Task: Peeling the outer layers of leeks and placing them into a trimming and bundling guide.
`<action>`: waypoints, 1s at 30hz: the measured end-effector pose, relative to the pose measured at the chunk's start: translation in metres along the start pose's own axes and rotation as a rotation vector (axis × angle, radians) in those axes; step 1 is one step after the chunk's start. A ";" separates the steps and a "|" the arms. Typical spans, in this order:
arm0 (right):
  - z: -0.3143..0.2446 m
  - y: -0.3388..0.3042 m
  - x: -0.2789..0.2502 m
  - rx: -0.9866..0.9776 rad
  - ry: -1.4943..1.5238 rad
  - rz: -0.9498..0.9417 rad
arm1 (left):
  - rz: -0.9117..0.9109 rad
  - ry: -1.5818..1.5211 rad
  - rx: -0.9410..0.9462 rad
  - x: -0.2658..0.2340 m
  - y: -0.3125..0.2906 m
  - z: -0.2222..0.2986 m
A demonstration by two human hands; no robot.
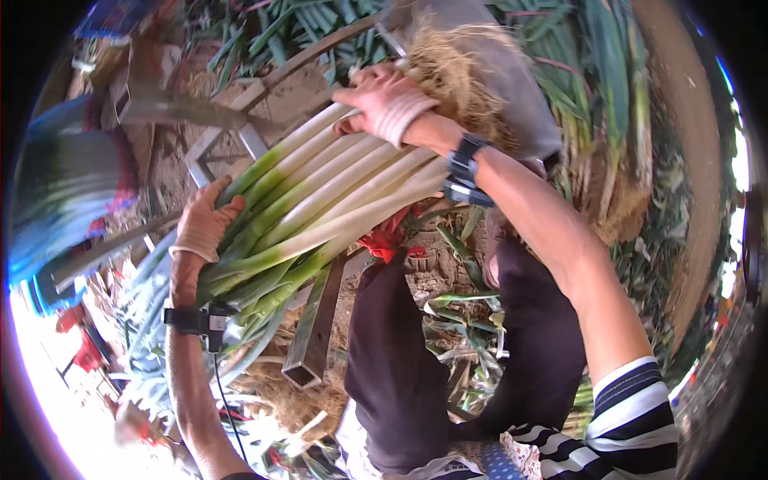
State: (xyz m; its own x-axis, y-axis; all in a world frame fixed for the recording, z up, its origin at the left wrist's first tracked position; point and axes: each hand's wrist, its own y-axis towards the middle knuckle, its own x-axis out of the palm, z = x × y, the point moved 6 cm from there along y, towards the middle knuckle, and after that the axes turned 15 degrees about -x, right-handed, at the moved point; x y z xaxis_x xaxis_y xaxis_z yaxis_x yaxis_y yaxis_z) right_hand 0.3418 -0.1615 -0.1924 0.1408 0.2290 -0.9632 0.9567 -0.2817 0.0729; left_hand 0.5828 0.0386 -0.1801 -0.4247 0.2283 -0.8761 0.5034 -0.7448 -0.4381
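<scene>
A bunch of leeks (320, 192) lies slantwise before me, several long white stems side by side with green leaves toward the lower left. My left hand (204, 220) grips the bunch's left edge where white turns to green. Across the white ends, my right hand (388, 100) is closed over the far stems, its fingers partly hidden. Both hands wear a pale wrap around the palm, and each wrist carries a black strapped device. The root ends pass under my right forearm. Dry, straw-like roots (456, 72) are heaped just beyond that hand.
A metal tube frame (308, 344) runs beneath the bunch. Red strips (388, 240) hang by my knee. More leeks (616, 88) lie at the far right, and green leaves (288, 36) along the back. A grey sheet-like surface (520, 88) is beside the roots. Loose leaves litter the ground.
</scene>
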 end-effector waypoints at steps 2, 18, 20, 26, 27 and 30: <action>-0.004 0.002 0.000 0.186 0.050 -0.178 | 0.054 0.036 0.062 0.005 0.002 0.000; -0.112 -0.189 -0.195 -0.075 0.010 0.179 | -0.034 -0.075 0.001 -0.001 0.000 0.004; -0.108 -0.161 -0.154 -0.164 0.015 0.184 | -0.083 -0.071 -0.079 -0.005 -0.005 0.003; -0.093 -0.092 -0.064 -0.156 -0.031 0.016 | -0.155 -0.127 -0.107 -0.002 -0.010 0.016; -0.095 -0.087 -0.049 -0.117 -0.050 -0.093 | -0.141 -0.102 -0.109 -0.003 -0.011 0.016; -0.108 -0.084 -0.025 -0.187 -0.099 -0.200 | -0.076 -0.042 -0.110 -0.006 -0.013 0.012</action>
State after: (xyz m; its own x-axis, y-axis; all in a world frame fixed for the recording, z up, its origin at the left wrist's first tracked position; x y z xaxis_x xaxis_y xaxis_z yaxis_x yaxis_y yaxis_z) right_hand 0.2856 -0.0434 -0.1462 -0.0720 0.1675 -0.9832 0.9947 -0.0611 -0.0833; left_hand 0.5698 0.0397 -0.1664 -0.4948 0.2535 -0.8312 0.5468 -0.6526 -0.5245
